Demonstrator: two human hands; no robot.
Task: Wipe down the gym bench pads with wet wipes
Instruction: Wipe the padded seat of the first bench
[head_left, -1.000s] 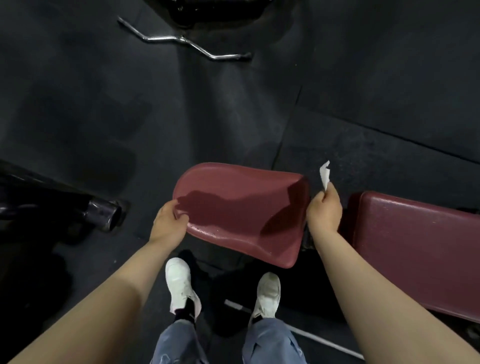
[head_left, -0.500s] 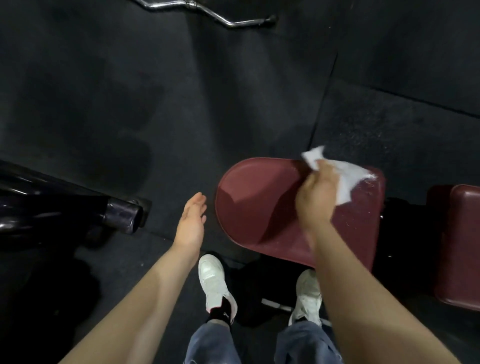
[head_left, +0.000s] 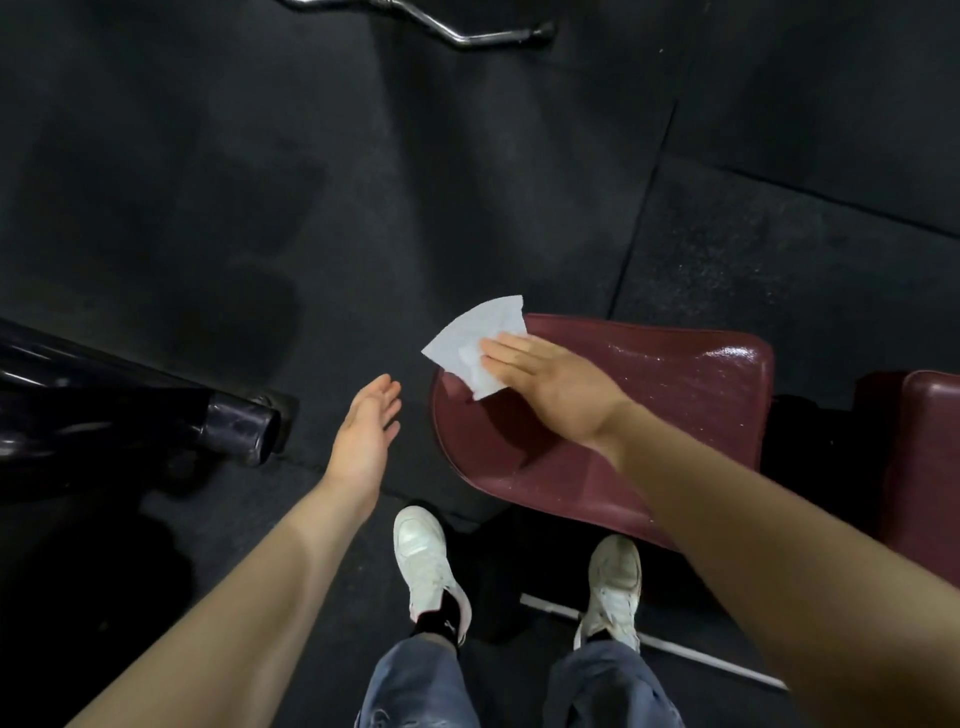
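Note:
A dark red seat pad (head_left: 675, 395) of the gym bench lies at centre right, its surface shiny and wet. My right hand (head_left: 545, 384) lies flat on the pad's left end and presses a white wet wipe (head_left: 470, 340) against it with straight fingers. Part of the wipe sticks out past the pad's far left edge. My left hand (head_left: 363, 431) hovers open in the air left of the pad, palm turned toward it, touching nothing. A second red pad (head_left: 924, 467) shows at the right edge.
Black rubber floor tiles surround the bench. A dark metal tube (head_left: 228, 426) of a machine juts in from the left. A curved chrome bar (head_left: 467, 34) lies on the floor at the top. My white shoes (head_left: 423, 561) stand below the pad.
My left hand let go of the pad's left edge and opened beside it. My right hand brought the wipe down onto the pad and swept it from the right side to the left end.

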